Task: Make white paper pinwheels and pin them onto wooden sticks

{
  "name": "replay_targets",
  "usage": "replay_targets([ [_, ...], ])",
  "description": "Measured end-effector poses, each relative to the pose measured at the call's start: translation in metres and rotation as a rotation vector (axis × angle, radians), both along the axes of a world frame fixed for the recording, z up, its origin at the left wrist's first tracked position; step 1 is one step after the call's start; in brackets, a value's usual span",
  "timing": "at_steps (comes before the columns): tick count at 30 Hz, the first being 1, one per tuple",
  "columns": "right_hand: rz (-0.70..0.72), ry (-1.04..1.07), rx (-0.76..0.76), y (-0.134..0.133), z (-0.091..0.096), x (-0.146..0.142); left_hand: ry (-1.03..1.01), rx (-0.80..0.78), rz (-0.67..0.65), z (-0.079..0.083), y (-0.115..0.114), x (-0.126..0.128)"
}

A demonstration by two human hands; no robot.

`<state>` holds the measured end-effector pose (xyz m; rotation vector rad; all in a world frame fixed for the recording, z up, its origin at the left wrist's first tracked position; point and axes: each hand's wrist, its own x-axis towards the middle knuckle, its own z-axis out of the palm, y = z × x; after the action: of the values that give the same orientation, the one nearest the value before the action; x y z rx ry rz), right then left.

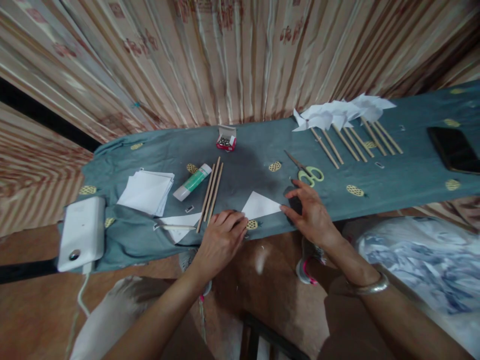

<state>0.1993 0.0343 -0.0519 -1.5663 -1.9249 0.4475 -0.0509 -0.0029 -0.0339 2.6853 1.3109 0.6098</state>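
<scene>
A folded white triangle of paper (261, 205) lies near the front edge of the cloth-covered table. At its left corner, the fingers of my left hand (224, 237) are pressed together on the paper. My right hand (310, 212) is at the opposite corner, thumb by the paper's tip and the other fingers apart. Just beyond that hand are scissors with green handles (310, 175). Several thin wooden sticks (210, 192) lie left of the paper, next to a green-and-white glue stick (192, 182). A pencil (176, 227) rests on another white paper piece (182, 220).
A stack of white paper (146, 192) and a white power bank (81, 232) with a cable are at the left. A small red box of metal pins (225, 140) stands at the back. Several paper pinwheels on sticks (339, 115) lie back right, near a black phone (453, 149).
</scene>
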Motion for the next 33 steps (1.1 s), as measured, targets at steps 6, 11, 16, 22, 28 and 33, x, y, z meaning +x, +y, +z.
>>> replay_targets([
  [6,0.016,0.006,-0.015,-0.001,-0.002,0.006,-0.022,0.01,0.029,0.001,-0.008,-0.012],
  [11,0.039,0.009,-0.017,0.001,0.0,0.011,-0.025,-0.015,0.055,0.001,-0.011,-0.017],
  [16,0.001,0.111,-0.031,0.0,0.01,0.007,-0.017,-0.006,0.066,0.0,-0.013,-0.018],
  [22,0.07,0.174,-0.078,-0.004,0.015,-0.009,0.039,0.022,0.065,0.001,-0.015,-0.017],
  [28,0.064,0.271,-0.148,-0.005,0.013,-0.012,-0.002,-0.024,0.072,0.002,-0.015,-0.018],
  [33,0.054,0.386,-0.121,-0.007,0.022,-0.014,-0.366,-0.246,0.203,0.004,-0.007,-0.016],
])
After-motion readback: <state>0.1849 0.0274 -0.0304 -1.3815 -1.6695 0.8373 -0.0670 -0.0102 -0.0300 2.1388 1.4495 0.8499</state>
